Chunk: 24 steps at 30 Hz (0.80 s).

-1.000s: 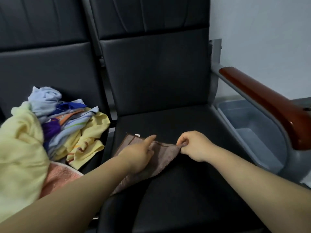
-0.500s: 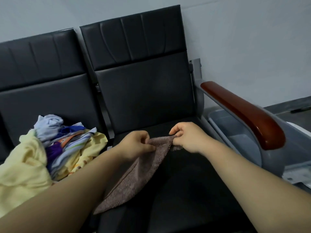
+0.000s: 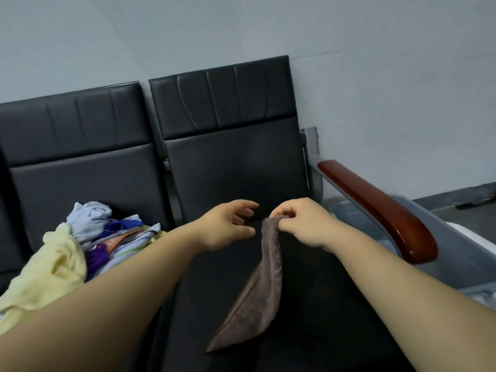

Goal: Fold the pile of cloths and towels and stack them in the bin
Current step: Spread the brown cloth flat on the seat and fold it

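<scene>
Brown towel (image 3: 264, 288) | right hand (image 3: 306, 224) pinches corner | bin (image 3: 461, 245) half-hidden behind armrest (image 3: 375, 208)

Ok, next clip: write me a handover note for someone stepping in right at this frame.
Left hand: open, holding nothing, beside the brown towel.
Right hand: pinches the brown towel's top edge; it hangs doubled over the right seat.
Pile of cloths: unfolded, on the left seat.
Bin: beyond the armrest, contents mostly hidden.
Left: finish this fold, bin it, then the pile.
</scene>
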Each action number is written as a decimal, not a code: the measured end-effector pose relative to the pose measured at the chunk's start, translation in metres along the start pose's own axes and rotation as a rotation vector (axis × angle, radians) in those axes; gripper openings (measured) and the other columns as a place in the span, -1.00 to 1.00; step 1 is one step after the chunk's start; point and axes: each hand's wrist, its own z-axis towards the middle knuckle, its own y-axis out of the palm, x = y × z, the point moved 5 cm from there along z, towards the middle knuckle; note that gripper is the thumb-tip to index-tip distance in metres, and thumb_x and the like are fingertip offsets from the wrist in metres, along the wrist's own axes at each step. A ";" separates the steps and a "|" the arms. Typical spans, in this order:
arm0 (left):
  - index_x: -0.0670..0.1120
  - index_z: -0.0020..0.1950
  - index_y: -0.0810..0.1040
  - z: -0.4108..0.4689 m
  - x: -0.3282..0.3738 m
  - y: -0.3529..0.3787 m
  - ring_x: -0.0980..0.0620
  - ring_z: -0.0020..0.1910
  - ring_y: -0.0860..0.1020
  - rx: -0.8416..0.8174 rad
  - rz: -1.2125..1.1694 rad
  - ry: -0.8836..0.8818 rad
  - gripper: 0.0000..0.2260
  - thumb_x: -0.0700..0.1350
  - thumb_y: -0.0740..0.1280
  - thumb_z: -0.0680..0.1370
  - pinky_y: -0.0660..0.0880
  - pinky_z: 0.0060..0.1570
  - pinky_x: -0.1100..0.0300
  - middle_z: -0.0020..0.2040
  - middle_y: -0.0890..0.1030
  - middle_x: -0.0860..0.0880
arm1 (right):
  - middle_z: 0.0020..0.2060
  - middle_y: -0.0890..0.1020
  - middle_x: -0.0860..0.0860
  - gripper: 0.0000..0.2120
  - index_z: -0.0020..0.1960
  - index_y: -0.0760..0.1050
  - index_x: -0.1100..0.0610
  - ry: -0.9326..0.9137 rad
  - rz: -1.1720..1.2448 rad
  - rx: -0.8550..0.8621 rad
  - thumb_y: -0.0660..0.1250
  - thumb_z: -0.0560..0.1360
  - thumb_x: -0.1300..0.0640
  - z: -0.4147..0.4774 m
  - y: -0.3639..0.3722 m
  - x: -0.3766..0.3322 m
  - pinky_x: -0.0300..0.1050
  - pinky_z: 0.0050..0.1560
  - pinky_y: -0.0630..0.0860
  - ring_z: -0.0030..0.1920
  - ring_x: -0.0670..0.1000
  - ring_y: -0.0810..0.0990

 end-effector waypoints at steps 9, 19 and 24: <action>0.02 -0.16 0.63 0.005 0.013 -0.032 0.22 -0.34 0.52 0.312 0.082 0.033 -0.89 -0.03 0.51 0.52 0.51 -0.21 0.19 -0.32 0.62 0.10 | -0.23 0.72 -0.14 -0.81 -0.16 0.73 -0.09 -0.042 -0.150 0.101 0.43 0.50 0.17 0.017 -0.044 -0.048 -0.21 -0.19 0.54 -0.13 -0.09 0.69; 0.11 -0.25 0.55 -0.017 -0.012 -0.079 0.09 -0.18 0.56 0.185 0.590 -0.186 -0.86 -0.08 0.45 0.45 0.42 -0.26 0.21 -0.20 0.60 0.11 | -0.12 0.72 0.01 -0.86 -0.02 0.73 0.07 0.157 -0.191 0.171 0.50 0.53 0.00 0.037 -0.065 -0.034 0.02 0.08 0.65 -0.06 0.06 0.67; 0.07 -0.29 0.53 -0.028 -0.048 -0.100 0.08 -0.25 0.57 0.199 0.594 -0.317 -0.87 -0.09 0.41 0.43 0.43 -0.31 0.20 -0.25 0.60 0.08 | -0.06 0.71 0.07 -0.72 0.20 0.64 0.16 0.360 0.252 0.280 0.53 0.53 0.10 0.050 -0.061 -0.002 -0.23 -0.42 0.56 -0.24 -0.02 0.65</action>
